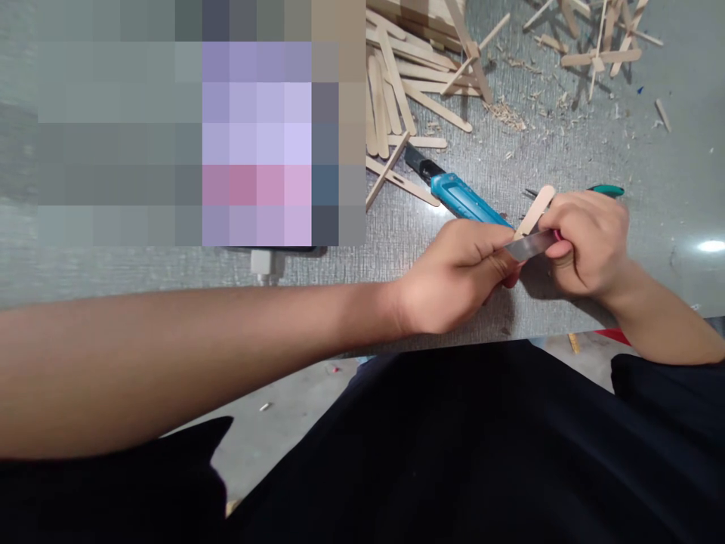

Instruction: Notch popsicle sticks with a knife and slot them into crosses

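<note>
Fingers (492, 240) of left hand (447, 276) are pinching one wooden craft stick (536, 210); right hand (594, 242) is gripping one knife (529, 246) above tabletop's near edge (544, 321). Advisable: shallow strokes, fingers clear.

Gray tabletop (674, 181): I can pass right of the right hand (592, 238).
Blue utility knife (469, 201): blocks me just beyond the left hand (450, 276).
Craft-stick pile (396, 79): bars me past the knife.
Green-handled tool (610, 190): crowds the right hand's far side.
</note>
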### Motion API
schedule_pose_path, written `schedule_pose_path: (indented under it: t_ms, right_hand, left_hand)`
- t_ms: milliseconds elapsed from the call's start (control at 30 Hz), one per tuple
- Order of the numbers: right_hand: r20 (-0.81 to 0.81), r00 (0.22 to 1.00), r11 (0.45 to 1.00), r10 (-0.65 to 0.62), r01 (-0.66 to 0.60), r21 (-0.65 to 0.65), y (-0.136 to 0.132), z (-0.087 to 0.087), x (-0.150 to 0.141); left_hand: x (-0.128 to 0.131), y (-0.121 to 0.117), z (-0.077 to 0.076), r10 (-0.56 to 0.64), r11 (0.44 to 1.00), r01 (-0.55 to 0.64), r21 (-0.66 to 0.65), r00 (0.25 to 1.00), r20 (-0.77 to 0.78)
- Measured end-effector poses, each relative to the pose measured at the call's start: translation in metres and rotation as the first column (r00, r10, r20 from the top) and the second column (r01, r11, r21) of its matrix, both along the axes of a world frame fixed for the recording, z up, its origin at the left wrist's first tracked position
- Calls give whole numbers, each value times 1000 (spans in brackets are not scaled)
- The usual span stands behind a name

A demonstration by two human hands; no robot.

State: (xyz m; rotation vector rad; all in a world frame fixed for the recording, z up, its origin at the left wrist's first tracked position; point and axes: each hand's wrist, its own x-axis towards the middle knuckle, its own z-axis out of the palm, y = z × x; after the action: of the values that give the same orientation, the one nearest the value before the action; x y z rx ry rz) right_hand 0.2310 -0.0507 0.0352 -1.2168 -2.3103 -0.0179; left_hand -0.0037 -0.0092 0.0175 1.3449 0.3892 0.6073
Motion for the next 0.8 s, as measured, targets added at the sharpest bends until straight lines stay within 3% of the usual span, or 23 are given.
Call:
schedule_pose_path:
  t_ms: [133, 333, 567, 800]
  right_hand:
    - [-8, 1000, 999, 4, -3, 54, 2, -2, 1]
    - [-67, 996, 998, 57, -57, 7, 5, -6, 3]
    - [-132, 990, 994, 52, -64, -89, 4, -6, 4]
    - [-192, 981, 989, 11, -40, -146, 4, -6, 0]
  left_hand:
    - [1, 0, 0, 0, 997, -4, -71, 998, -59]
    - [1, 1, 2, -9, 992, -3, -127, 996, -93]
    - [4, 1, 1, -11, 974, 5, -227, 1000, -22]
    - [7, 3, 2, -91, 915, 113, -388, 993, 75]
